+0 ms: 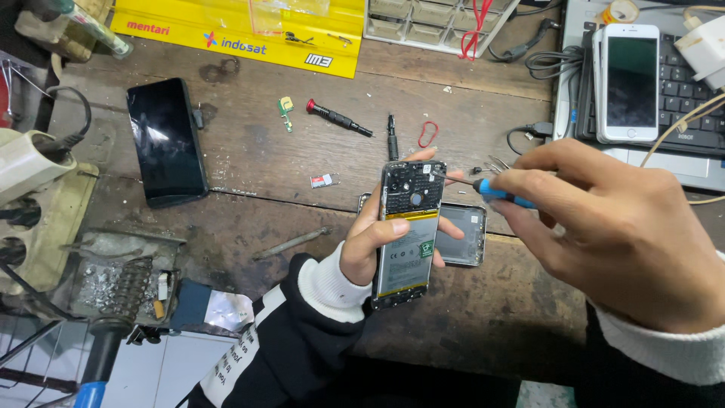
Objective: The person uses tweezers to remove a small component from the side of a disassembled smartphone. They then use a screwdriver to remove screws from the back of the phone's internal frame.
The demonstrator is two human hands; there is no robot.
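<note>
Phone (pixel 408 230), back cover off, stands upright in the left hand (pixel 370 242), grip closed around it. Right hand (pixel 612 227) pinches a blue screwdriver (pixel 491 189), tip touching the phone's top, above the bench (pixel 287 166).

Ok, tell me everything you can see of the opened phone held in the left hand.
The opened phone has its back cover off, showing a dark frame, a grey battery with a green sticker, and a circuit section with small screws at the top. It is held roughly upright above the wooden bench, gripped by the left hand, fingers wrapped round both edges. The tip of a blue-handled screwdriver, held in the right hand, meets its upper right corner.
</note>
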